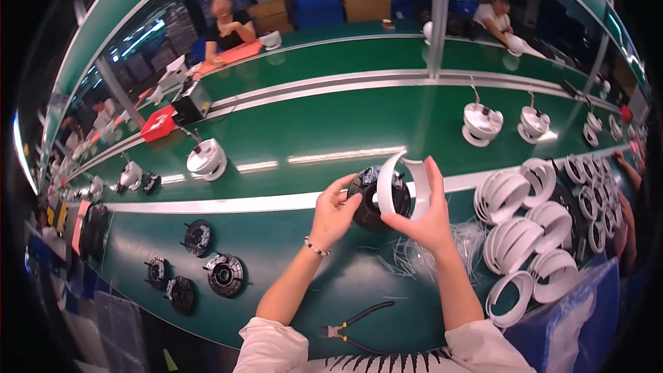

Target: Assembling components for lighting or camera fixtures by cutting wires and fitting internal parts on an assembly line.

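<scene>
My left hand grips a round black plastic part by its left rim, thumb across its face. In my right hand is a white plastic ring, held on edge between thumb and fingers. The ring stands just right of the black part and overlaps it in view, so I cannot tell whether the two touch. Below my hands, diagonal cutters with black handles lie spread on the green bench. A pile of thin clear strips lies beneath my right wrist.
Several black round parts lie at left. Stacked white rings crowd the right side. Beyond the pale bench edge, white domed units stand on the green line. A red tray sits far left. Two people work across the line.
</scene>
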`<state>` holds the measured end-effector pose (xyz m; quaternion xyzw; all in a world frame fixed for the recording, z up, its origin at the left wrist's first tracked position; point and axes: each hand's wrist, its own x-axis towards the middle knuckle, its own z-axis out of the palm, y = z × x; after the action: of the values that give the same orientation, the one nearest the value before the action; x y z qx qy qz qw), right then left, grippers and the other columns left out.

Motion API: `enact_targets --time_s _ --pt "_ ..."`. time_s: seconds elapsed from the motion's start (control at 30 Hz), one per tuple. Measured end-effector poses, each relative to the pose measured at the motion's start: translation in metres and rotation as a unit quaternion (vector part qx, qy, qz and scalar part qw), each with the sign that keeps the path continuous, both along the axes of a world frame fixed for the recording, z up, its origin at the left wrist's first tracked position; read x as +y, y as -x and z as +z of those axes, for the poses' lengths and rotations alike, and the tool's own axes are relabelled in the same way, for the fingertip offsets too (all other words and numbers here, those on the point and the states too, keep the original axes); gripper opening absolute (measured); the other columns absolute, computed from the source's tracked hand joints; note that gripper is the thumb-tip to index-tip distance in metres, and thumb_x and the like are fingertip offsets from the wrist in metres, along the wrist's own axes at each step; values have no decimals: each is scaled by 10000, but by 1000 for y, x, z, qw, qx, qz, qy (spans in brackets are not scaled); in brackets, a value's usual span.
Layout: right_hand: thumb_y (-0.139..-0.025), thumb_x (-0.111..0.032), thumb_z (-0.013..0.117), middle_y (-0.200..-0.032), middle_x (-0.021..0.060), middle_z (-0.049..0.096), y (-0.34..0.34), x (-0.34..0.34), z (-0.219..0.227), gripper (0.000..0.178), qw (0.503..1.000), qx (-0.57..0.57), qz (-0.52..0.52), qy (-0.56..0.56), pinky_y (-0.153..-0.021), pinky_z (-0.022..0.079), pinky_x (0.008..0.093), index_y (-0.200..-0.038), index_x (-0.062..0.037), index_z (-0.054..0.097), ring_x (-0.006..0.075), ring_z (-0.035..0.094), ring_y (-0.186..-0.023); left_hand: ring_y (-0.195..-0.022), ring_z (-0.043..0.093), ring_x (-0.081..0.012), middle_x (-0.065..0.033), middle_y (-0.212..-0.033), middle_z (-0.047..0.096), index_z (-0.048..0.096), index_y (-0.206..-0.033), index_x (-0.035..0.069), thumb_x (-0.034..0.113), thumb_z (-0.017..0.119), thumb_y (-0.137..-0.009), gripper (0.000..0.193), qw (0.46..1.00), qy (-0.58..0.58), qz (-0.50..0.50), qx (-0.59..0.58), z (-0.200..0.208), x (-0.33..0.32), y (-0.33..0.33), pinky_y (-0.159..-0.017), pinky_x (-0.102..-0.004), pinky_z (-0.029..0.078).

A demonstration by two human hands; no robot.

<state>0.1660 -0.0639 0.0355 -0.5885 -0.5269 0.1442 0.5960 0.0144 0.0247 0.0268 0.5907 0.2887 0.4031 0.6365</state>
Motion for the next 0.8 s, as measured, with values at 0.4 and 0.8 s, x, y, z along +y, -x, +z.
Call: enact_targets --time_s 0.4,0.8 --pt "-495 -333 781 -1153 255 343 37 5 -3 1081 995 -101 5 -6 -919 286 421 -1266 75 143 368 342 -1070 -862 564 -245 -143 -952 580 531 -1006 -17 259 429 -765 379 851 371 -147 -341 -25 12 8 -780 -371 456" --pt "-492 -380 790 -1128 256 377 3 18 -17 1098 997 42 64 14 -919 305 396 -1253 102 162 332 376 -1083 -1044 469 -297 -156 -1136 480 424 -1172 43 466 327 -825 556 853 388 -202 -284 -13 7 -14 -904 -430 373"
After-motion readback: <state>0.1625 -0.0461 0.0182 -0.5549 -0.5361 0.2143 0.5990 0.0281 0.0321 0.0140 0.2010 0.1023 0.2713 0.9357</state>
